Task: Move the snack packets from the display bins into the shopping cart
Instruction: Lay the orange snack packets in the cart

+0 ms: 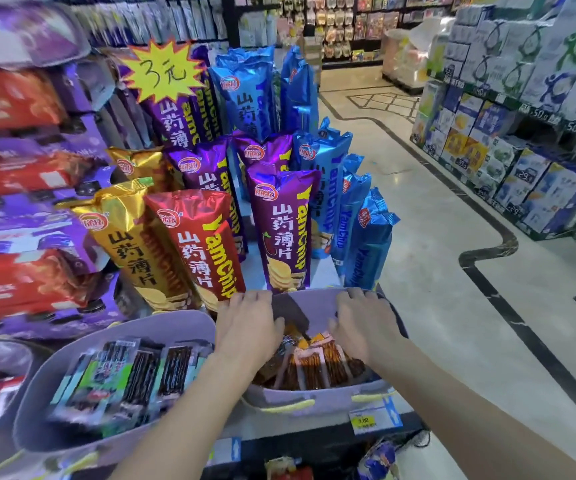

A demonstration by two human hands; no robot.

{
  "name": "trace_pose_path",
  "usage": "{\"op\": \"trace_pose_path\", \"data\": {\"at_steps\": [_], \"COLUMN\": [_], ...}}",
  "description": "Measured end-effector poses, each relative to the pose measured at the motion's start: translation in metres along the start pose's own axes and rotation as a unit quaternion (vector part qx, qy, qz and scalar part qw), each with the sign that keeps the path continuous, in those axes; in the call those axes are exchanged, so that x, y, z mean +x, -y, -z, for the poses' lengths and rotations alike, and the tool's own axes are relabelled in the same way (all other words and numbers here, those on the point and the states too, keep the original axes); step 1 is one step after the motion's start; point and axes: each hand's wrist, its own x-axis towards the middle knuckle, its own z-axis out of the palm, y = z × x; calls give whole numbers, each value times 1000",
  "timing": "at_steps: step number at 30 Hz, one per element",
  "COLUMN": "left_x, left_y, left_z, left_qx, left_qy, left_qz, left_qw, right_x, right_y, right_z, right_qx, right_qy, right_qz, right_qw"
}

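Spillage is the risk. The packets (314, 368) lie heaped in the right bin (314, 398), which is set at the front edge of the shelf (297, 426). The left hand (248, 327) and right hand (362, 327) are arched over them, fingers down. Whether either grip is closed on packets cannot be told, as the fingertips are hidden. If too many slick packets are scooped at once, some could be dropped on the floor (453, 306). The soft bin could be dragged off the edge, or the chip bags (279, 230) behind it toppled. No cart is seen.
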Motion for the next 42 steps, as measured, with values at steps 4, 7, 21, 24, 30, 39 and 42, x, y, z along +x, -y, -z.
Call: {"op": "trace_pose_path", "data": {"at_steps": [4,7,21,24,30,39,42], "left_x": [-34,-66,-332,-392,-484,-560,-573], "left_y": [28,58,264,298,352,425,451], "left_z": [20,32,30,21,0,-35,-39], "left_qx": [21,27,6,-5,-30,-69,-78], "left_qy": [-49,-71,-52,-45,-25,2,6], "left_qz": [49,91,352,409,512,653,697], "left_qw": [997,993,935,911,858,754,712], "right_x": [-15,-30,-169,-205,-259,-298,-301], "right_y": [25,57,300,357,457,595,645], "right_z": [15,23,8,-7,-32,-69,-82], "right_qx": [-15,-28,-49,-58,-81,-100,-104], "right_qy": [-38,-61,-74,-70,-40,15,31], "right_qz": [42,85,312,362,455,586,624], "right_qw": [998,994,946,928,886,804,774]}}
